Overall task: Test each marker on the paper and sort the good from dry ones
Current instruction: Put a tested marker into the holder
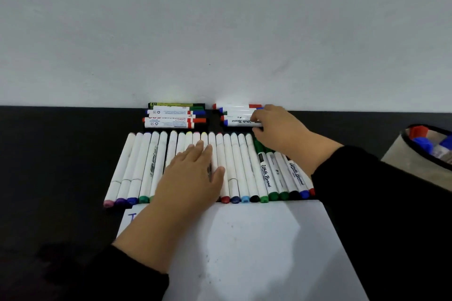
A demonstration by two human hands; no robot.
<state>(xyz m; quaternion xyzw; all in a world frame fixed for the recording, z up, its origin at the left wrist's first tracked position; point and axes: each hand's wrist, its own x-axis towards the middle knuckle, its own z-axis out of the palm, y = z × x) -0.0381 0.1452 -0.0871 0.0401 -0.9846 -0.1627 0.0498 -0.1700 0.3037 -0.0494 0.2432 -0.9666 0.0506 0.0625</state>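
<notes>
Two small piles of markers sit by the wall, presumably good and dry. The right hand (276, 127) pinches a whiteboard marker (241, 123) at the right pile (238, 115); the left hand (193, 173) lies flat, fingers straight, steadying the marker row (242, 166) above the paper (256, 239). A pouch (420, 154) waits right on the counter (49, 154).

1. Smooth white plastic markers (234, 166) with faintly glossy barrels and coloured caps.
2. Matt white paper (256, 239), smooth, lightly speckled.
3. Matt black surface (61, 154).
4. Beige cloth pouch (420, 166), black-trimmed.
5. Matt black fabric sleeves (367, 190).
</notes>
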